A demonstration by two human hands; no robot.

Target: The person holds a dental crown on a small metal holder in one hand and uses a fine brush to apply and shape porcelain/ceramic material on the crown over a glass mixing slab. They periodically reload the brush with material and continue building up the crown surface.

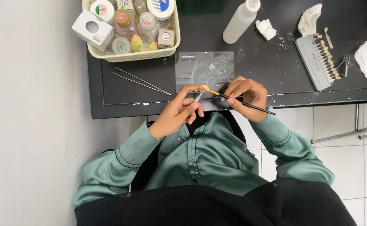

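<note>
R hand fingers pinched on thin paintbrush, long axis near-horizontal, tip pointing L, L hand gripping metal forceps, brush tip just past L fingertips

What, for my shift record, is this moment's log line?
left hand: holds ring-handled metal forceps | right hand: holds thin black orange-tipped brush | over black table

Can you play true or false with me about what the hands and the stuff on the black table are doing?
1. The right hand holds a thin brush. True.
2. The left hand is empty. False: it holds a metal clamp tool with finger rings.
3. The basket holds little jars. True.
4. The white squeeze bottle sits inside the basket. False: it lies on the table.
5. The tweezers are in a hand. False: they lie on the table.
</note>
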